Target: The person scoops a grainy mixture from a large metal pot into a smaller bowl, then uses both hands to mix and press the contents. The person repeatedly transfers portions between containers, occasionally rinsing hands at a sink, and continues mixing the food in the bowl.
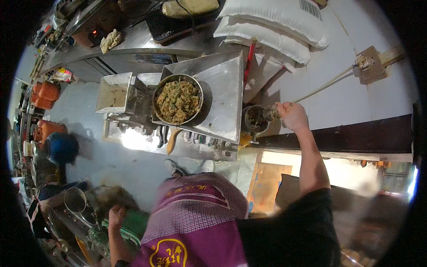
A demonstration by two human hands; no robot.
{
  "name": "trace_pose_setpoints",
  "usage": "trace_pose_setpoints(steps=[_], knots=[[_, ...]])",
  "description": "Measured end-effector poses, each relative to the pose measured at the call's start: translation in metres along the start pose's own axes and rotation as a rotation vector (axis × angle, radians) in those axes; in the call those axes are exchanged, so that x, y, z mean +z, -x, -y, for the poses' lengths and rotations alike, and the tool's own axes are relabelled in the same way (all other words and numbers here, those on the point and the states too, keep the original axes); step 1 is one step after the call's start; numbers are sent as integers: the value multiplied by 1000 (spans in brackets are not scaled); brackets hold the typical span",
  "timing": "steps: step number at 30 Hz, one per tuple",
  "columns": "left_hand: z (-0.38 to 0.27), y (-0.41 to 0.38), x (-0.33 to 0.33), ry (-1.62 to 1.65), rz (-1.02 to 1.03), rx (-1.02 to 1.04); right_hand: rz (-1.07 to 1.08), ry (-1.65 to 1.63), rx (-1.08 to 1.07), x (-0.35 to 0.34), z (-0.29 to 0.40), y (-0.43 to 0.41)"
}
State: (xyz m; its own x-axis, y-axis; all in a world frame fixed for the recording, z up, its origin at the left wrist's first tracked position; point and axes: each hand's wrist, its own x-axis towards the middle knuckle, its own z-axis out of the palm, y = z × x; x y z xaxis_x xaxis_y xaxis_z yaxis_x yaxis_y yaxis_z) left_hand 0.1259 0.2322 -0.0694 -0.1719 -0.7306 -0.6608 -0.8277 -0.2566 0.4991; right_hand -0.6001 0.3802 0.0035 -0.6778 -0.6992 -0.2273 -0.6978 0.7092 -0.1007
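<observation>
My right hand (293,116) is closed around a small cylindrical piece (272,113) smeared with food bits, at the mouth of a round metal container (247,122). Dark scraps lie inside that container. To its left stands a steel machine with a broad metal tray (223,90). A round metal bowl (202,100) heaped with chopped, greenish-brown filling (178,100) rests on the tray. My left hand (117,216) hangs low at my side, near a green plastic container (136,224); its fingers look curled, and whether they hold anything is unclear.
A square metal hopper (113,93) sits left of the bowl. A wooden-handled tool (173,140) lies below the tray. White sacks (267,36) are stacked against the wall. Orange gas cylinders (49,90) and a blue container (61,148) stand on the left. Cardboard (268,183) is at lower right.
</observation>
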Motion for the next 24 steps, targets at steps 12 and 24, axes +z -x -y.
trace_pose_setpoints(steps=[12,24], knots=[[-420,5,57,-21,-169,1390,-379,-158,-872,-109,148,-19],[-460,-45,56,1141,729,607,-120,-616,-841,-100,247,-10]])
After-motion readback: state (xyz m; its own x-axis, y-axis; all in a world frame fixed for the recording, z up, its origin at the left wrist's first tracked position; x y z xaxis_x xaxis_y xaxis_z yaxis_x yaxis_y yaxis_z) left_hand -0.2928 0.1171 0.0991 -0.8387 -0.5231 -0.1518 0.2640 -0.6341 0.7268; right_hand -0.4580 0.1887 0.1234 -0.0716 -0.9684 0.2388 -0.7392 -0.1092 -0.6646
